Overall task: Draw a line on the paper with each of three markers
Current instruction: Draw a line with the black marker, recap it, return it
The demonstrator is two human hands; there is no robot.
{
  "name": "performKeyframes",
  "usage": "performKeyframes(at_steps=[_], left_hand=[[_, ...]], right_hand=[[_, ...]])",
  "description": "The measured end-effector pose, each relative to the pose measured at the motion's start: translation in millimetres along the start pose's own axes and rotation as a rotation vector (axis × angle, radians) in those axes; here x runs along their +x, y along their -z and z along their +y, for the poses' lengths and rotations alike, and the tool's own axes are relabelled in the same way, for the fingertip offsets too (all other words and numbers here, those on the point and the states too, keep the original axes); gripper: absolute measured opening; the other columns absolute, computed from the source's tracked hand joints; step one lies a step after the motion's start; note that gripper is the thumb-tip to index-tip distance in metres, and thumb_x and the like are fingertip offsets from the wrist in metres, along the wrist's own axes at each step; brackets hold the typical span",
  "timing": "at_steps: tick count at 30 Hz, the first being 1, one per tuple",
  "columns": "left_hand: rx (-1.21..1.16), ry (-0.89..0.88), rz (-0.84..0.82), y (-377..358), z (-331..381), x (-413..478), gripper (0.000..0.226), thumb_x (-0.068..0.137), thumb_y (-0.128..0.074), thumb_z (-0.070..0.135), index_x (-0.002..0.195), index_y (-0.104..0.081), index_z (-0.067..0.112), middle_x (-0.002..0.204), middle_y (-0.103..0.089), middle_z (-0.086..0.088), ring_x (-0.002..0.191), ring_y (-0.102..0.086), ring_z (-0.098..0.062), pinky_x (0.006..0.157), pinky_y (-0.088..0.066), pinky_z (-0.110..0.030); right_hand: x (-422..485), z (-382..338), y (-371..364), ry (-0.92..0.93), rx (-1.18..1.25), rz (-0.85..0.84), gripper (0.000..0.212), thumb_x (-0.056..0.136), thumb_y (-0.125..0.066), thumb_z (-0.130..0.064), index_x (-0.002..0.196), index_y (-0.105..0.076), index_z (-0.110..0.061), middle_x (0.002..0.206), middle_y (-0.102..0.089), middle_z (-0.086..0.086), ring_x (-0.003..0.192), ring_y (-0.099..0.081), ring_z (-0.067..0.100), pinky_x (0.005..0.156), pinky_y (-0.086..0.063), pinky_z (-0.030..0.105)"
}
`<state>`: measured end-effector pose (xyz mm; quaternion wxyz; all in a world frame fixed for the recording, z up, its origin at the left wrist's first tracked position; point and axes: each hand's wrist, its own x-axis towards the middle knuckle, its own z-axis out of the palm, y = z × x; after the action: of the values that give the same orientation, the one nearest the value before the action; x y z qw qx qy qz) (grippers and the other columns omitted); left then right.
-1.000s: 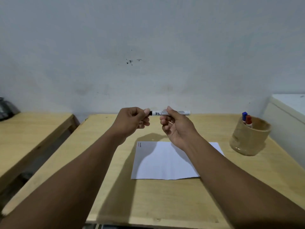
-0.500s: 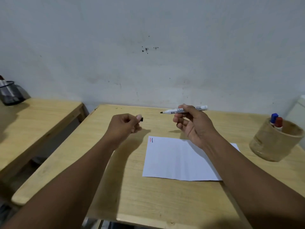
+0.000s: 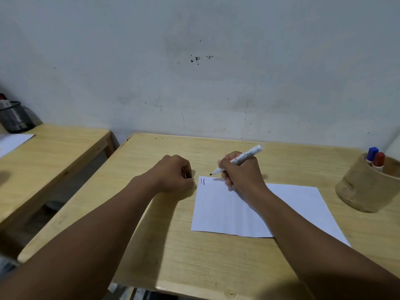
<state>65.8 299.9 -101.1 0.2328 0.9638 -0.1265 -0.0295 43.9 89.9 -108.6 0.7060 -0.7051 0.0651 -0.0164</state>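
A white sheet of paper lies on the wooden table. Near its top left corner are a short red line and a short blue line. My right hand grips an uncapped white marker with a black tip, held slanted; the tip hovers just above the paper's top edge, right of the two lines. My left hand rests as a fist on the table just left of the paper, closed on the marker's black cap. A blue-capped marker and a red-capped marker stand in a round wooden holder at the right.
A second wooden table stands to the left across a gap, with a black mesh holder and a sheet of paper on it. A pale wall rises right behind both tables.
The cap came off the marker into my left hand. Both hands dropped toward the table, and my right hand turned the marker into a writing grip with the tip near the paper's top left corner.
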Motion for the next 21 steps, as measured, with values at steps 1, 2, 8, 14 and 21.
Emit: performKeyframes(at_steps=[1, 2, 8, 14, 21], left_hand=[[-0.029, 0.008, -0.003, -2, 0, -1, 0.010, 0.076, -0.070, 0.028, 0.083, -0.073, 0.021, 0.076, -0.071, 0.011, 0.077, -0.064, -0.010, 0.061, -0.042, -0.019], [-0.067, 0.022, -0.005, -3, 0, -1, 0.012, 0.074, -0.069, 0.030, 0.084, -0.072, 0.023, 0.077, -0.071, 0.011, 0.078, -0.065, -0.011, 0.062, -0.043, -0.019], [-0.186, 0.078, -0.125, -1, 2, -2, 0.056, 0.064, -0.085, 0.051, 0.114, -0.066, 0.033, 0.081, -0.064, 0.007, 0.078, -0.061, -0.013, 0.069, -0.044, -0.026], [-0.148, 0.064, -0.116, -7, 3, -4, 0.068, 0.063, -0.090, 0.053, 0.122, -0.061, 0.034, 0.082, -0.059, 0.009, 0.075, -0.057, -0.009, 0.064, -0.041, -0.024], [-0.158, 0.059, -0.099, -9, 2, -4, 0.069, 0.062, -0.090, 0.054, 0.122, -0.062, 0.033, 0.079, -0.056, 0.010, 0.074, -0.056, -0.010, 0.063, -0.040, -0.024]], right_hand=[[-2, 3, -1, -0.002, -0.019, -0.021, 0.008, 0.080, -0.066, -0.012, 0.071, -0.066, -0.011, 0.058, -0.066, 0.008, 0.049, -0.056, 0.024, 0.045, -0.036, 0.026], [-3, 5, -3, 0.000, -0.036, -0.038, 0.009, 0.081, -0.064, -0.011, 0.073, -0.069, -0.010, 0.061, -0.069, 0.010, 0.052, -0.061, 0.026, 0.045, -0.037, 0.026], [-3, 17, -7, 0.074, -0.144, -0.049, 0.013, 0.077, -0.071, -0.017, 0.081, -0.072, -0.004, 0.075, -0.076, 0.022, 0.060, -0.071, 0.029, 0.049, -0.055, 0.035], [0, 25, -8, 0.108, -0.200, -0.048, 0.017, 0.069, -0.075, -0.024, 0.077, -0.075, -0.009, 0.073, -0.076, 0.016, 0.063, -0.075, 0.032, 0.073, -0.062, 0.060], [2, 28, -9, 0.104, -0.218, -0.057, 0.016, 0.067, -0.075, -0.027, 0.075, -0.075, -0.013, 0.074, -0.076, 0.011, 0.063, -0.074, 0.026, 0.072, -0.062, 0.061]])
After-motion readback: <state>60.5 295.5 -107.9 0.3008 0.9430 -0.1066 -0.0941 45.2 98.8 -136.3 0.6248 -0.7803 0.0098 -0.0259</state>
